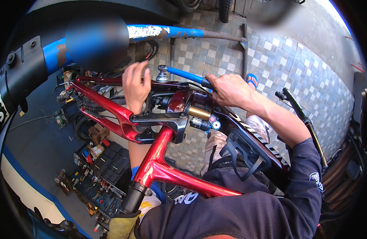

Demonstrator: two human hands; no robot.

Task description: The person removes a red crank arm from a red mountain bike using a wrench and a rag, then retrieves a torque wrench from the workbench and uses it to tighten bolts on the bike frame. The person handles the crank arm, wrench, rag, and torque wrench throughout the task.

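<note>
A red full-suspension bike frame lies tilted across the view in front of me. My right hand is closed around the dark grip of a ratchet wrench with a blue handle. The wrench's silver head and socket sit over the frame's far side, around the pivot or crank area; what the socket engages is hidden. My left hand comes up behind the frame's black linkage, its fingers raised and holding nothing, just left of the ratchet head. A gold-bodied rear shock sits inside the frame, near my right forearm.
A black bottle cage is on the dark down tube. A blue, rust-marked stand tube arches across the top. At lower left, a tool bench carries many tools. A black fork stands at right, above tiled floor.
</note>
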